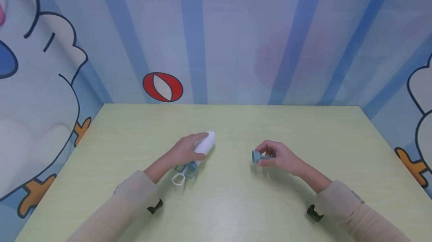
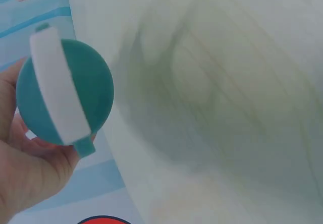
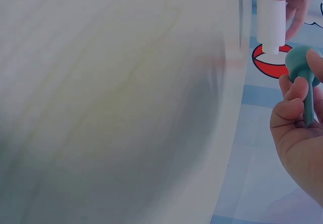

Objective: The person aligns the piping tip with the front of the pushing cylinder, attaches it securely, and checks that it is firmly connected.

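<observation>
My left hand [image 1: 182, 151] grips a white cylinder [image 1: 206, 144] by its side, tilted above the table. Teal and white loops [image 1: 191, 171] show at its near end. In the left wrist view, that end is a teal disc [image 2: 98, 82] crossed by a white band [image 2: 56, 82]. The right wrist view shows a small nub at the cylinder's other end. Off to the right, my right hand [image 1: 282, 157] pinches a small teal scoop [image 1: 256, 156] with a round cup and thin handle. The cup [image 3: 299, 60] points toward the cylinder, and the two are apart.
A pale yellow-green table [image 1: 229, 204] lies under both hands. Behind it rises a blue striped backdrop [image 1: 229, 39] with a printed red and white ball [image 1: 163, 87]. Cartoon figures are printed on both sides. Black mounts [image 1: 314, 213] hang below the sleeves.
</observation>
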Available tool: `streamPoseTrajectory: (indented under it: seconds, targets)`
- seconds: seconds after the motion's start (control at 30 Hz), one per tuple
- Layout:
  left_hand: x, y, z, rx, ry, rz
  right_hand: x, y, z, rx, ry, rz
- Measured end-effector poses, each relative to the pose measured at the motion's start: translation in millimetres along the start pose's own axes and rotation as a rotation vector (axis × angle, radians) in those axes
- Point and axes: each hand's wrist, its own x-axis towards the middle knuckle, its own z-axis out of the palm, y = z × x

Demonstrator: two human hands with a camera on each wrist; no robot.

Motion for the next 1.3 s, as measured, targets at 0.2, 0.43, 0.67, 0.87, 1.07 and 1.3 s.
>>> streamPoseTrajectory:
  seconds: [0.2,0.43,0.67,0.87,1.07,1.3]
  targets:
    - [-4.0,13.6,0.8,-0.036,-0.110,0.040,0.7,-0.9,-0.7,0.012,-0.012,0.006]
    - [-6.9,22.4,1.9,-0.079,-0.212,0.150,3.4,-0.8,-0.8,0.027,-0.037,0.001]
    - [-6.2,31.0,4.2,-0.066,-0.272,0.224,6.3,-2.2,-0.3,0.017,-0.058,0.001]
    - [-3.6,36.0,6.4,-0.056,-0.298,0.255,7.8,-5.8,1.9,0.010,-0.076,-0.010]
    - [-3.0,40.1,8.4,-0.081,-0.320,0.291,7.7,-8.3,6.5,0.024,-0.096,-0.019]
    - [-3.8,42.5,10.3,-0.084,-0.327,0.295,6.4,-9.6,9.8,0.023,-0.102,-0.028]
